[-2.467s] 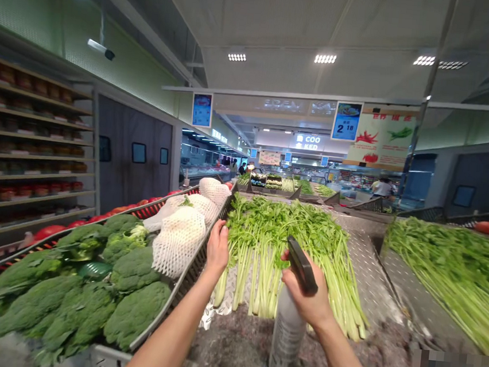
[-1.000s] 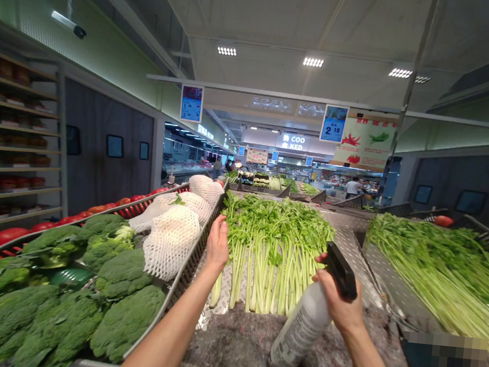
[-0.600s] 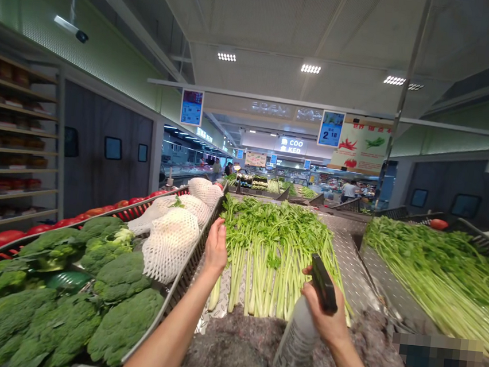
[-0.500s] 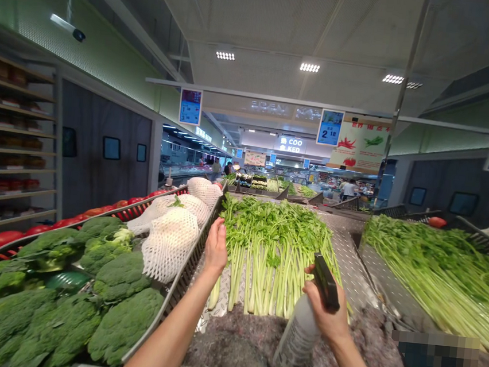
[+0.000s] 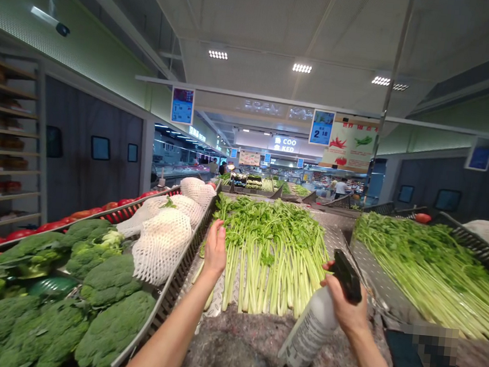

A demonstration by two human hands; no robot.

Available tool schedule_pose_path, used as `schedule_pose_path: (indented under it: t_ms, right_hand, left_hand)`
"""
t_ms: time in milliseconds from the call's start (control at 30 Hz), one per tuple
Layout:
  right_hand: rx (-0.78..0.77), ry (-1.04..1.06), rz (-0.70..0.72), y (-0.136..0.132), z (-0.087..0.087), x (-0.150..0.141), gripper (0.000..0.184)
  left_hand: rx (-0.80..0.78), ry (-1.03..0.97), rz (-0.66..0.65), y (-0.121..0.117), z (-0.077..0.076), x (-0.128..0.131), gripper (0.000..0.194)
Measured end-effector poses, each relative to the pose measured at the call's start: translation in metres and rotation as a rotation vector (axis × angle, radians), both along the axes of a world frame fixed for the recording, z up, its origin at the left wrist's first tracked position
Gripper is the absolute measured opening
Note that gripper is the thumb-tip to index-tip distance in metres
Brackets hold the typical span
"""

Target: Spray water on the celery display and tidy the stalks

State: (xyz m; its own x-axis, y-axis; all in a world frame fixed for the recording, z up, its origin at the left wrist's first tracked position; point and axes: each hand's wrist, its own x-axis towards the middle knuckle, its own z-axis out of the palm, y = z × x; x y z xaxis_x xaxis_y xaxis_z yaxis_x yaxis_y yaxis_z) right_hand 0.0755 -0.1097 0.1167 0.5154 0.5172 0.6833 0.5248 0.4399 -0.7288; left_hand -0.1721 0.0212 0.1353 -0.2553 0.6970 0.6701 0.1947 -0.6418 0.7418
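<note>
My right hand grips a spray bottle by its black trigger head. The bottle has a pale body with printing on it and leans to the right over a grey felt-like cloth. My left hand is held up with its fingers stretched out and nothing in it, at the left edge of the celery. Whether it touches the stalks I cannot tell. The celery lies in a wide row, leaves at the back and pale stalk ends towards me, on a patterned metal surface.
On the left, a black crate holds broccoli and white vegetables in foam nets. Red tomatoes lie beyond it. A mirror panel on the right reflects the celery. Price signs hang overhead.
My right hand has moved to the right with the spray bottle, which now leans further over. My left hand stays nearly in place. The view has shifted slightly right.
</note>
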Motion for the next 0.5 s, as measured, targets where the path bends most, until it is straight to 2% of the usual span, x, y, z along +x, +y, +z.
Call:
schedule_pose_path:
  t_ms: [200, 300, 500]
  right_hand:
    - [-0.029, 0.017, -0.035, -0.008, -0.002, 0.017, 0.031]
    - [-0.073, -0.051, -0.082, -0.013, -0.009, 0.028, 0.03]
    - [-0.02, -0.059, -0.145, -0.023, -0.025, 0.045, 0.032]
  left_hand:
    - [-0.014, -0.003, -0.005, -0.003, 0.0, -0.002, 0.037]
    - [-0.02, 0.002, -0.005, -0.004, 0.0, -0.002, 0.038]
    - [-0.017, 0.007, -0.007, -0.003, -0.001, 0.001, 0.039]
